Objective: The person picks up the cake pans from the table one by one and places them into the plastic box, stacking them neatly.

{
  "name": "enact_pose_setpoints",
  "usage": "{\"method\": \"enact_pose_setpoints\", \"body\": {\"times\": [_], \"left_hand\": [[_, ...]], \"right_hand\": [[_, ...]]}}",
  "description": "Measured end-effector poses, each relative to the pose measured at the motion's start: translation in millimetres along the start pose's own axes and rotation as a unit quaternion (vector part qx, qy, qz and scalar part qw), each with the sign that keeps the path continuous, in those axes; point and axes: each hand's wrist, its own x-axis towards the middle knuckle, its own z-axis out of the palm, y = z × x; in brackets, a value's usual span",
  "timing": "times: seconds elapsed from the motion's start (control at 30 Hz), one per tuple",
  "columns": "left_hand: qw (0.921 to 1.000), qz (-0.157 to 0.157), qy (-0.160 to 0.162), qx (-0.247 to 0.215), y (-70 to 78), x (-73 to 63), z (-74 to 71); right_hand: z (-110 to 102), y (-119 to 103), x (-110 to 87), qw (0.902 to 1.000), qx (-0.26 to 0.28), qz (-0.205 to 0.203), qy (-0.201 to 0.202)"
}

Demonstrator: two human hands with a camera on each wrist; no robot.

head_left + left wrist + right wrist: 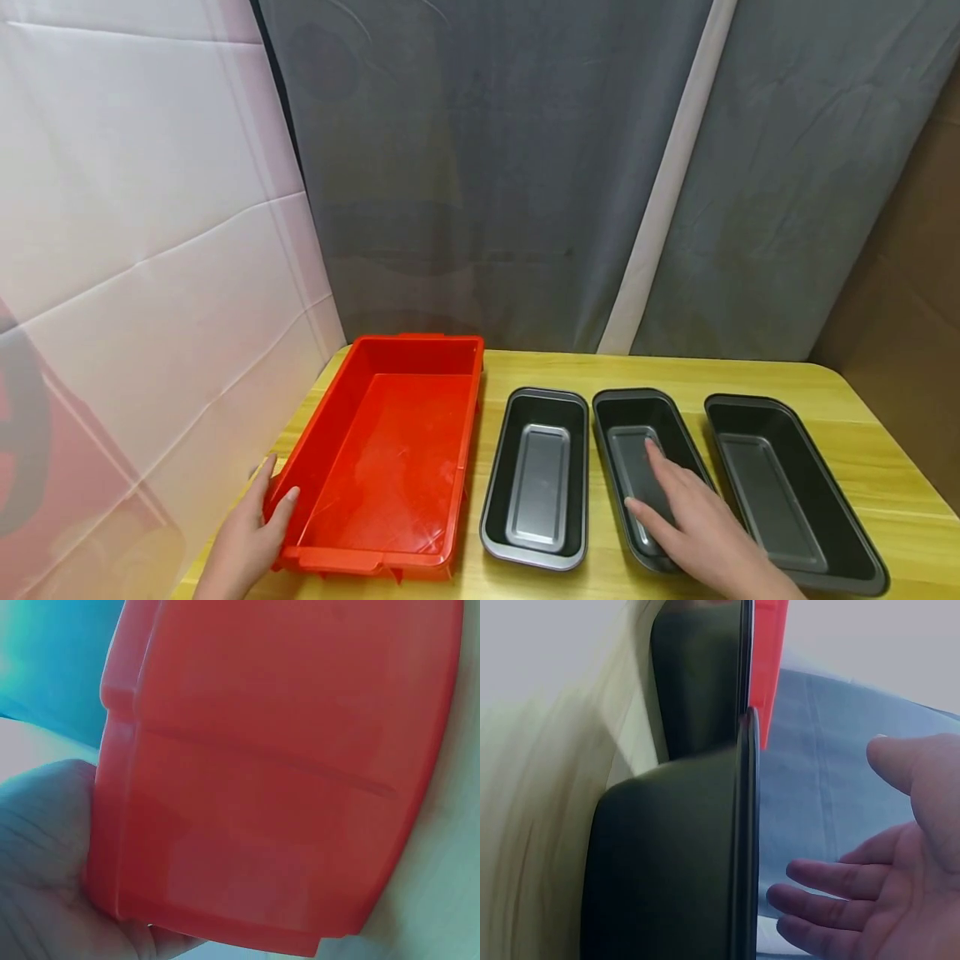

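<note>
In the head view, my left hand (247,533) is at the near left corner of a red plastic tray (375,562), thumb over the rim and straight fingers along the outer wall. The left wrist view shows the palm of this hand (45,862) right at the corner of the tray (262,825). My right hand (701,525) hovers, fingers extended, over the middle one of three dark metal loaf pans (637,458). From the right wrist, this hand (885,877) appears above the rim level of a pan (667,862), holding nothing.
One loaf pan (495,492) stands between the tray and the middle pan; another pan (817,492) is at the right. All sit on a yellow wood-grain table (600,371). A grey curtain (487,167) hangs behind, a white panel (150,167) at left, a brown panel (900,317) at right.
</note>
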Motion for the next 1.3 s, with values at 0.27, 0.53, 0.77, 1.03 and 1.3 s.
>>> {"method": "enact_pose_setpoints", "body": {"times": [0.27,0.53,0.77,1.03,1.3], "left_hand": [[0.9988,-0.014,0.003,-0.048,-3.3,1.1,0.6],[0.998,-0.01,-0.009,-0.061,-3.5,0.4,0.9],[0.9973,-0.02,-0.015,-0.07,-4.5,1.2,1.1],[0.9962,-0.026,-0.013,-0.082,-5.7,0.1,0.9],[0.9955,-0.02,-0.007,-0.092,-6.6,-1.0,2.6]], "right_hand": [[6.2,-9.9,2.9,0.9998,0.006,-0.011,0.019],[16.8,-21.6,8.2,0.999,0.036,-0.004,0.028],[26.7,-28.8,9.8,0.9966,0.08,-0.004,0.019],[36.1,-37.2,9.9,0.9947,0.099,-0.023,-0.011],[42.3,-45.0,12.5,0.992,0.111,0.035,-0.048]]}}
